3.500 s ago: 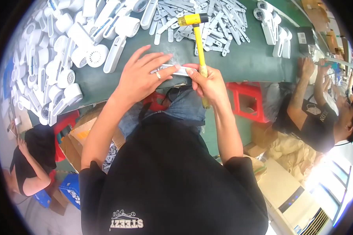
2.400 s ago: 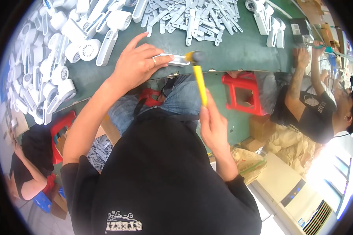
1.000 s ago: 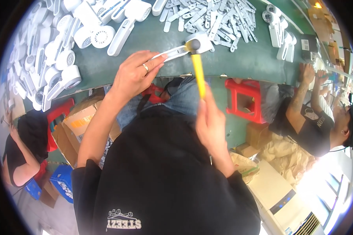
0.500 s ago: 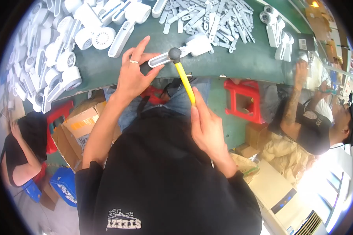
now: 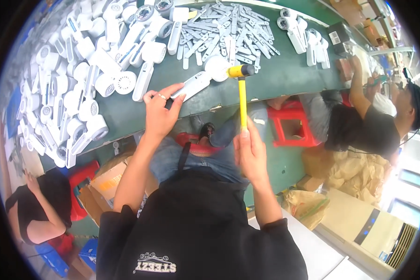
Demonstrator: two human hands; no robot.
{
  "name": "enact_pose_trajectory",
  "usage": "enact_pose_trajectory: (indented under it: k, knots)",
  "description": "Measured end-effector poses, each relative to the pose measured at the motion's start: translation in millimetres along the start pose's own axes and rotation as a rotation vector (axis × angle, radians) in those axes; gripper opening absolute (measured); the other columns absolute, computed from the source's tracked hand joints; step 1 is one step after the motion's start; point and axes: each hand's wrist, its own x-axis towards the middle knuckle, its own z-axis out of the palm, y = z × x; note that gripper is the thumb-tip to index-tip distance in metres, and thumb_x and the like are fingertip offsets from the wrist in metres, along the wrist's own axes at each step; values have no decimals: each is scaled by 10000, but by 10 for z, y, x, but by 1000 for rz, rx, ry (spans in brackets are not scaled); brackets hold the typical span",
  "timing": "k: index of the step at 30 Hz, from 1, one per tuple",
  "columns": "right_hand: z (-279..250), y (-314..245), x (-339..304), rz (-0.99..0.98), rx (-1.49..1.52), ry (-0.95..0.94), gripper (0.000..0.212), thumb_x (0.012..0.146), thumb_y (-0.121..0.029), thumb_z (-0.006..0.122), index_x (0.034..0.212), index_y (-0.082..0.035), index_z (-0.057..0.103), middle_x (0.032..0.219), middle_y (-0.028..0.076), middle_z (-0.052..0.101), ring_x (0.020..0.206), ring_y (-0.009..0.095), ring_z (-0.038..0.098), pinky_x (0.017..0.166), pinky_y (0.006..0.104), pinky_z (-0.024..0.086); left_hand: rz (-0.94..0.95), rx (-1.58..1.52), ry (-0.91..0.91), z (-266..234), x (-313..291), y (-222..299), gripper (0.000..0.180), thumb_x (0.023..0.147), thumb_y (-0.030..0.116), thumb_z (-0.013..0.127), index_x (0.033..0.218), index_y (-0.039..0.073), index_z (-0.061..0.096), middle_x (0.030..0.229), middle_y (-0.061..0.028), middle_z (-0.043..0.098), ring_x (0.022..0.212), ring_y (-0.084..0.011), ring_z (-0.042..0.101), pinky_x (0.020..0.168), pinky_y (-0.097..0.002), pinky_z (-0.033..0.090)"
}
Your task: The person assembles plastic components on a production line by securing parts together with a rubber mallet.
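Observation:
My left hand (image 5: 161, 112) pinches the grip end of a white handheld device (image 5: 193, 87), which lies on the green table near its front edge. The device has a long handle and a round head, and the head points away to the right. My right hand (image 5: 252, 151) is closed round the yellow handle of a small mallet (image 5: 242, 100). The mallet's yellow and black head is beside the device's round head; I cannot tell whether they touch.
A big pile of similar white devices (image 5: 86, 109) covers the table's left. Behind my hands lies a heap of flat grey handle strips (image 5: 238, 32). More devices (image 5: 317, 49) stand at the right. A red stool (image 5: 291, 123) and a co-worker (image 5: 373, 121) are to the right, another person (image 5: 42, 205) left.
The mallet has swung from over the handle to the device's round head, its head now turned sideways. The device's head has shifted left and down, and the whole view has shifted.

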Motion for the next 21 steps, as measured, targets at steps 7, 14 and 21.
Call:
enact_pose_trajectory:
  k: [7,14,21]
  knots:
    - [-11,119,-142,-48,-24,-18,482,1176,-247,443,1615,-48,448,751,-10,545,530,61,499,490,246,454,19,43,62,11,-28,-6,246,959,209,796,1197,149,779,1139,-21,809,888,-166,656,946,-353,353]
    - [-229,-35,-24,21,-86,-165,457,1159,-232,468,1585,-66,483,765,53,598,686,116,576,661,309,513,345,269,60,59,-113,114,320,927,123,792,1243,170,776,1156,17,768,911,-187,674,884,-371,395]
    - [-362,76,312,-90,93,-178,476,1143,-232,508,1578,-38,495,822,23,605,753,91,570,696,289,507,375,281,56,51,0,159,358,931,113,792,1283,173,765,1168,-14,784,967,-194,704,897,-364,438]
